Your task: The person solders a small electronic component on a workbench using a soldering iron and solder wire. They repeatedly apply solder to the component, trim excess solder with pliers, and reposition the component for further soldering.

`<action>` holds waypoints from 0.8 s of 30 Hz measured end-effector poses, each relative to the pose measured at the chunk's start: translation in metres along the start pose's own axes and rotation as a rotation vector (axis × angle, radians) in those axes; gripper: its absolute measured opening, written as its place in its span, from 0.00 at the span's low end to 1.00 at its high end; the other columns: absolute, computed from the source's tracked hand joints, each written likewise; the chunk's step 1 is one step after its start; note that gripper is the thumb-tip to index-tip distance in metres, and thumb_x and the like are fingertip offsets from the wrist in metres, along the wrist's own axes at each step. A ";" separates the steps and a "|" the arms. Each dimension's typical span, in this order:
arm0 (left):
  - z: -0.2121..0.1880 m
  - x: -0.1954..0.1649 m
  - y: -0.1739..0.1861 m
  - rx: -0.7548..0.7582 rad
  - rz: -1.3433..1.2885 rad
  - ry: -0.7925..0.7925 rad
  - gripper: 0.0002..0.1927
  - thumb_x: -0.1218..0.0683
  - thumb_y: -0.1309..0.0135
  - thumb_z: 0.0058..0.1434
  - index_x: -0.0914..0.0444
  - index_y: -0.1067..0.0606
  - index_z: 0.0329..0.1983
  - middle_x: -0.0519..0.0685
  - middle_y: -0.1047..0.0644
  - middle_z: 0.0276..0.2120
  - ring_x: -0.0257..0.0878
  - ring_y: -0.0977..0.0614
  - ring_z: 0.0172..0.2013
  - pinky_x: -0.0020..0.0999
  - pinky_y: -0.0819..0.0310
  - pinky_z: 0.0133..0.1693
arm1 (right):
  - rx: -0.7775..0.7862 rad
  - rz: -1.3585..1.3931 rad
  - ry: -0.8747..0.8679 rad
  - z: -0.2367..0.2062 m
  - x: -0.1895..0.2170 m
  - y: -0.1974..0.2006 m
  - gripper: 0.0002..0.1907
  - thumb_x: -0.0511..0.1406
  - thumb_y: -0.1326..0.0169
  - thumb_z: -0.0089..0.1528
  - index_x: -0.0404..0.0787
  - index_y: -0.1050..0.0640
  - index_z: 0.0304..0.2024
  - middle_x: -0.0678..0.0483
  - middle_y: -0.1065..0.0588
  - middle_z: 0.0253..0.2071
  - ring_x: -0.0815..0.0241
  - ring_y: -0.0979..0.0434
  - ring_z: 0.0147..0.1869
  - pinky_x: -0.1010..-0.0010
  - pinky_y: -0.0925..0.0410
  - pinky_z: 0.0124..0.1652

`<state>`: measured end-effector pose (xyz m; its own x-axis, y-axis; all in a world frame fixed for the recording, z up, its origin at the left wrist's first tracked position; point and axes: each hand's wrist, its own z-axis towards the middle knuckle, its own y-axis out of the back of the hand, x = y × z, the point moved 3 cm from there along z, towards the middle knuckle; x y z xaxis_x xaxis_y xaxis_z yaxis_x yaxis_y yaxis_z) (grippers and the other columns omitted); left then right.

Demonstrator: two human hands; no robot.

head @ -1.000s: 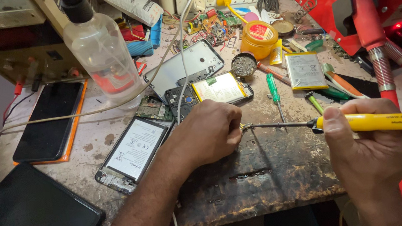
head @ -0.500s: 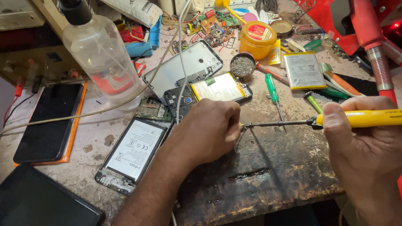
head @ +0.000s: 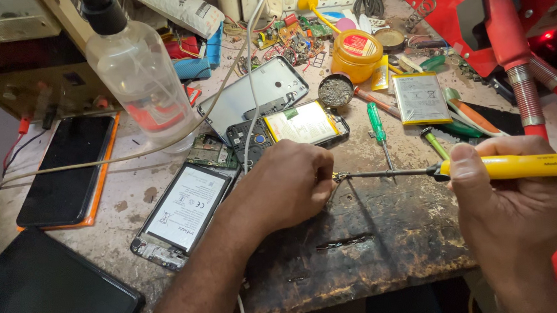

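My right hand (head: 511,209) grips a yellow-handled soldering iron (head: 531,165) held level, its thin metal tip (head: 342,177) pointing left. The tip meets the fingertips of my left hand (head: 288,184), which is curled shut over something small on the worn wooden bench (head: 368,236); what it pinches is hidden. An opened phone with a white battery (head: 185,210) lies just left of my left wrist. Another opened phone with a pale battery (head: 299,124) lies beyond my left hand.
A clear plastic bottle (head: 138,75) stands at the back left. A dark phone on an orange case (head: 65,169) and a black tablet (head: 47,301) lie at left. A green screwdriver (head: 376,123), a yellow tin (head: 357,53), a loose battery (head: 420,97) and a red hot-air tool (head: 518,65) crowd the right.
Both hands have hardly moved; the iron's tip stays at my left fingertips. The view has shifted very slightly.
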<state>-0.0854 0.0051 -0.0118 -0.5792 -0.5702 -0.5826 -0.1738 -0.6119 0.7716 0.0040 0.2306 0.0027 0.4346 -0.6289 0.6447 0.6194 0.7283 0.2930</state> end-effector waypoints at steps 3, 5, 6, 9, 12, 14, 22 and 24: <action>0.003 0.001 -0.004 0.012 -0.001 0.002 0.05 0.56 0.41 0.53 0.63 0.21 0.28 0.56 0.19 0.27 0.52 0.16 0.32 0.46 0.23 0.39 | 0.002 -0.010 0.018 0.001 -0.006 0.003 0.12 0.34 0.37 0.74 0.33 0.24 0.41 0.55 0.24 0.29 0.71 0.25 0.32 0.82 0.31 0.36; 0.006 0.000 -0.007 0.005 -0.003 -0.017 0.05 0.56 0.40 0.52 0.63 0.20 0.28 0.56 0.19 0.27 0.53 0.16 0.32 0.46 0.23 0.39 | 0.001 -0.025 0.026 0.002 -0.010 0.005 0.12 0.34 0.37 0.74 0.33 0.25 0.41 0.55 0.24 0.29 0.71 0.24 0.32 0.82 0.31 0.37; 0.006 -0.001 -0.008 0.000 0.003 -0.034 0.05 0.56 0.40 0.51 0.63 0.20 0.28 0.56 0.19 0.27 0.53 0.16 0.32 0.46 0.23 0.40 | -0.001 -0.034 0.026 0.002 -0.010 0.006 0.12 0.35 0.37 0.74 0.33 0.25 0.41 0.55 0.24 0.29 0.71 0.24 0.32 0.82 0.31 0.37; 0.008 0.000 -0.010 0.016 0.000 -0.031 0.05 0.56 0.39 0.51 0.63 0.19 0.28 0.56 0.19 0.27 0.53 0.16 0.32 0.46 0.23 0.39 | -0.004 -0.048 0.028 0.004 -0.012 0.007 0.12 0.35 0.37 0.73 0.33 0.24 0.41 0.55 0.23 0.28 0.71 0.24 0.32 0.81 0.31 0.36; 0.011 -0.002 -0.014 0.043 0.001 -0.012 0.05 0.55 0.39 0.51 0.63 0.19 0.28 0.56 0.19 0.27 0.52 0.16 0.32 0.46 0.23 0.40 | -0.005 -0.073 0.016 0.006 -0.013 0.009 0.11 0.34 0.37 0.72 0.33 0.24 0.42 0.55 0.24 0.27 0.71 0.24 0.31 0.82 0.31 0.35; 0.012 -0.001 -0.014 0.053 0.004 -0.007 0.05 0.55 0.38 0.51 0.62 0.19 0.28 0.56 0.19 0.27 0.52 0.16 0.33 0.46 0.23 0.40 | -0.004 -0.068 0.017 0.007 -0.015 0.009 0.11 0.35 0.37 0.72 0.34 0.24 0.42 0.55 0.24 0.27 0.71 0.24 0.31 0.82 0.31 0.35; 0.020 0.000 -0.023 0.067 0.017 -0.034 0.05 0.54 0.38 0.50 0.60 0.18 0.26 0.54 0.19 0.28 0.51 0.17 0.36 0.46 0.24 0.42 | 0.010 -0.040 0.039 0.014 -0.026 0.010 0.12 0.35 0.37 0.73 0.33 0.24 0.40 0.55 0.24 0.28 0.71 0.24 0.32 0.82 0.31 0.37; 0.021 -0.003 -0.023 0.043 0.031 -0.096 0.04 0.55 0.38 0.50 0.61 0.19 0.25 0.54 0.19 0.28 0.51 0.17 0.37 0.46 0.24 0.42 | 0.010 -0.038 0.023 0.016 -0.028 0.011 0.12 0.34 0.37 0.73 0.32 0.24 0.40 0.55 0.24 0.29 0.71 0.24 0.32 0.82 0.31 0.37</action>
<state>-0.0967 0.0327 -0.0226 -0.6584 -0.5316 -0.5329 -0.1875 -0.5698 0.8001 -0.0118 0.2603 -0.0009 0.4262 -0.6620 0.6165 0.6293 0.7065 0.3236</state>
